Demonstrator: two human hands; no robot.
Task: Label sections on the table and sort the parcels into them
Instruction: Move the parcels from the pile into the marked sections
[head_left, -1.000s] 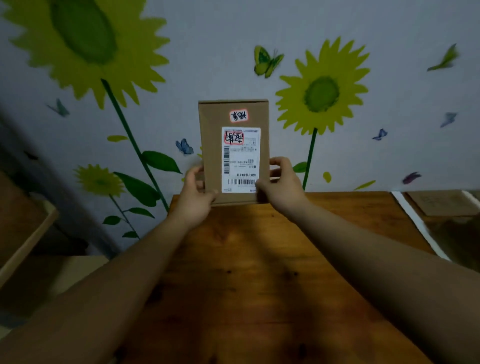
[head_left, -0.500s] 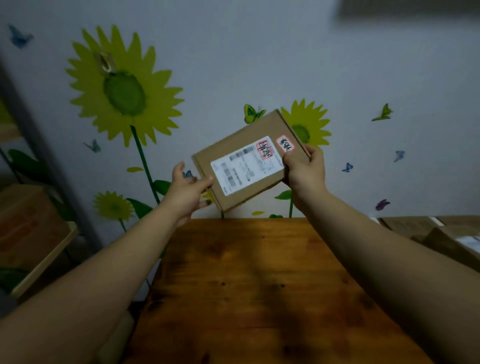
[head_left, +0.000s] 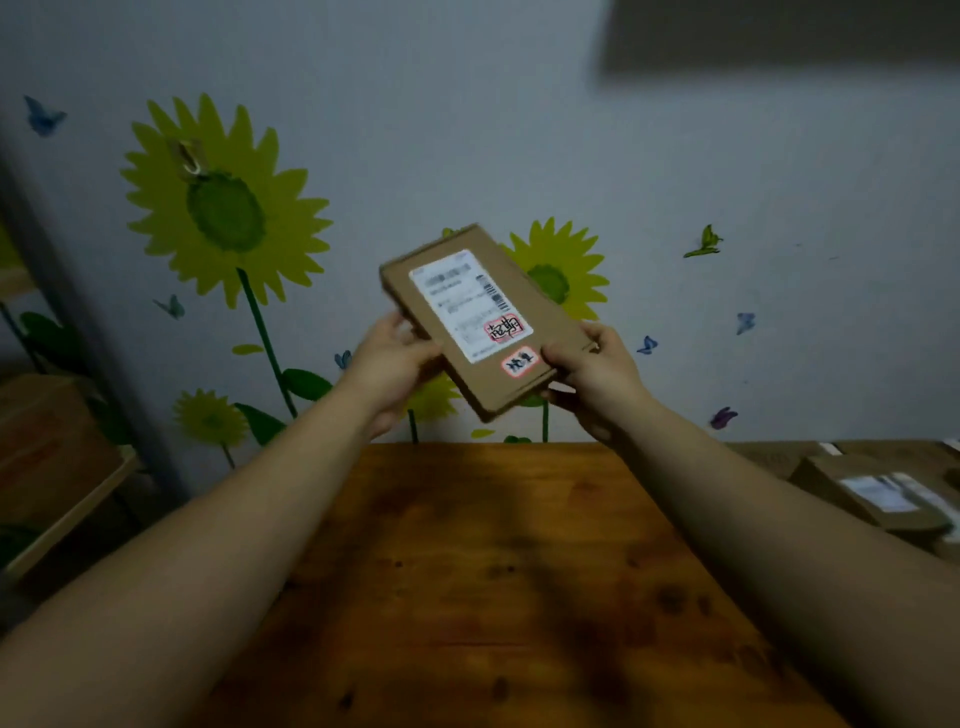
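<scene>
Two hands up in the air with one flat cardboard parcel (head_left: 480, 322) between them, tilted, well above the wooden bench (head_left: 467, 571) and in front of the sunflower wall (head_left: 467, 130). The left hand (head_left: 387, 364) cups the parcel's left edge, fingers closed against it, and the right hand (head_left: 597, 371) pinches the near right corner, thumb on top. Face-up is a white shipping label (head_left: 467, 301) with a red-outlined mark, and a small red-bordered sticker (head_left: 521, 361) just below it; the writing is too blurred to read. By my reckoning this one is being checked, not yet placed. No section labels show on the bare bench top, so the sorting looks barely begun. Over at the right edge, another parcel (head_left: 872, 499) lies waiting, and there may be more beyond it out of view.
</scene>
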